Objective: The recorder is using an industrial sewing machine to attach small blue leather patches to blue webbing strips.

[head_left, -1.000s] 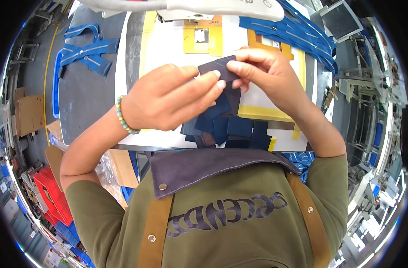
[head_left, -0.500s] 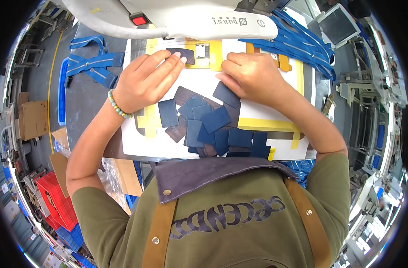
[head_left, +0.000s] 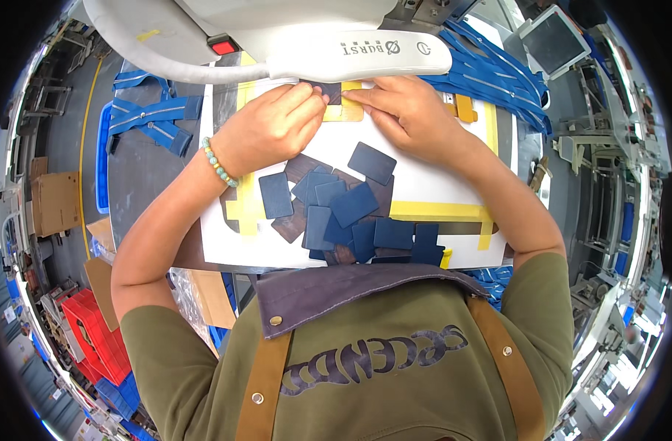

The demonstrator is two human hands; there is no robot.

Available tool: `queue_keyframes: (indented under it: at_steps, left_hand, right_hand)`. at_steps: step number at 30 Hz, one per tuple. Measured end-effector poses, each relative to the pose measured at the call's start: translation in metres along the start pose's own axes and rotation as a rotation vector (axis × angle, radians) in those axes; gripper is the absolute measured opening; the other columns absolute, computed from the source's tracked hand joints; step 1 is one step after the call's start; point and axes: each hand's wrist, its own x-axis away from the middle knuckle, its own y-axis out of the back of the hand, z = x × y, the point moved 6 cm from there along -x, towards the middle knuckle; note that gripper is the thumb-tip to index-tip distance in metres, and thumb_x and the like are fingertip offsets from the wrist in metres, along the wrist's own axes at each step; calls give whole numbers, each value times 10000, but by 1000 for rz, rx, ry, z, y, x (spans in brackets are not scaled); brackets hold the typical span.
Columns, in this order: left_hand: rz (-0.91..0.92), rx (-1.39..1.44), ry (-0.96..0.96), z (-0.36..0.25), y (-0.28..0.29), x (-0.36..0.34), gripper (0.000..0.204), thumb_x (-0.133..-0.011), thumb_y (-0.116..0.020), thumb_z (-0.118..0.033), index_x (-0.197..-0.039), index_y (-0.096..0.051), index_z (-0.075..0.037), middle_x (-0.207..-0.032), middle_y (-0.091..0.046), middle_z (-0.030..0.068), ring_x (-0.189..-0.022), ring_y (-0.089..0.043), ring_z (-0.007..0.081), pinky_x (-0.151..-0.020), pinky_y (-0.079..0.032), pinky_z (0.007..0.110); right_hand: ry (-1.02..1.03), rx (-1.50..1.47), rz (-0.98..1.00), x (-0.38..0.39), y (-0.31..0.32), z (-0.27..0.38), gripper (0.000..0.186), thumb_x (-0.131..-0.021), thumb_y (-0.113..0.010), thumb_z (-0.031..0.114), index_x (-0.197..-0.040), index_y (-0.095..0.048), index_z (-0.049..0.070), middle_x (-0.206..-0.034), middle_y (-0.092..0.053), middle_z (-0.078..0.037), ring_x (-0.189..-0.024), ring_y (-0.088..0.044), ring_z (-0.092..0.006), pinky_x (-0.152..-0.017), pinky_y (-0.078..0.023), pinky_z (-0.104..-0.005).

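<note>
Under the white machine arm [head_left: 358, 59], a small dark rectangular patch [head_left: 331, 91] lies over the yellow-taped spot of the white work surface. My left hand [head_left: 273, 125], wearing a beaded bracelet, closes its fingertips on the patch's left edge. From the other side, my right hand [head_left: 413, 116] stretches its index finger to the patch's right edge, its thumb held apart below. A loose pile of dark blue rectangular patches [head_left: 356, 204] lies nearer my body, some showing a brownish face. The machine arm hides the patch's far edge.
Blue straps with zippers [head_left: 490, 70] lie at the far right, and crossed ones [head_left: 154, 112] at the left. A blue tray [head_left: 104, 158] stands by the left table edge. Yellow tape [head_left: 442, 212] marks the white surface. Red crates [head_left: 93, 334] stand on the floor at lower left.
My left hand has carried the patch right, onto the yellow-taped spot. The right hand has moved left and stretched out its index finger to meet it.
</note>
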Motion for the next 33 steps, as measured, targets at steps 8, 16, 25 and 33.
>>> queue_keyframes:
  at_steps: [8, 16, 25, 33]
  left_hand:
    - [36, 16, 74, -3, -1, -18, 135, -779, -720, -39, -895, -701, 26, -985, -648, 74, -949, -658, 216, -807, -583, 321]
    - [48, 38, 173, -1, -3, -19, 215, -753, -717, -35, -964, -720, 6, -1052, -683, 84, -1008, -693, 227, -840, -600, 326]
    - [96, 139, 143, 8, 4, -3, 295, -783, -705, -34, -1074, -734, 10, -1155, -730, 108, -1068, -715, 250, -837, -614, 333]
    - [-64, 251, 242, 20, 5, 14, 307, -802, -734, -19, -1101, -760, 47, -1132, -752, 159, -978, -755, 288, -801, -626, 351]
  right_hand:
    - [130, 72, 9, 0, -3, 8, 367, -845, -685, 7, -1187, -784, 93, -1338, -692, -109, -1257, -630, -316, -1039, -525, -452]
    - [128, 138, 3, -2, -5, 12, 342, -826, -719, 36, -1155, -787, 98, -1336, -691, -90, -1241, -631, -289, -1015, -526, -454]
    - [167, 295, -79, -2, -10, 18, 287, -781, -766, 66, -1067, -768, 40, -1245, -730, -48, -1152, -657, -211, -908, -541, -373]
    - [149, 181, -126, 2, 0, 16, 385, -811, -697, 60, -1191, -752, 40, -1293, -713, -81, -1207, -642, -252, -943, -531, -405]
